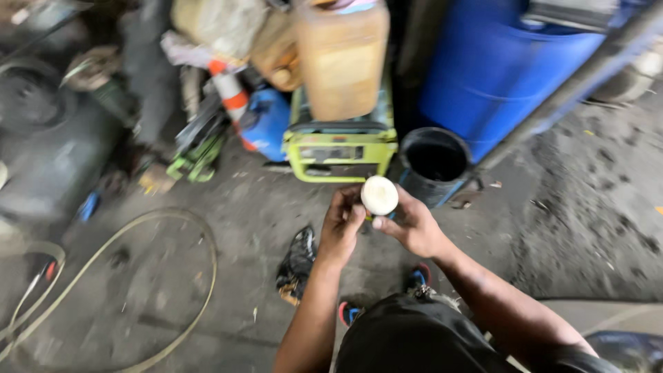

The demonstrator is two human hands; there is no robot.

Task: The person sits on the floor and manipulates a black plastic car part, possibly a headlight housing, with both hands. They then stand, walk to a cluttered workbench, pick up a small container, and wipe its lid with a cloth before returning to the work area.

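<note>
Grimy concrete floor (207,276) spreads under the person, who stands over it with both arms reaching forward. Nearest, the left hand (342,224) and right hand (412,224) meet at chest height, each closed around a pale round disc (379,195) held between them; its flat face tilts up toward the camera, sitting just above both sets of fingers, about equally near either hand. Beyond lie a black bucket (434,162), a green generator (340,148) and a blue drum (497,76).
</note>
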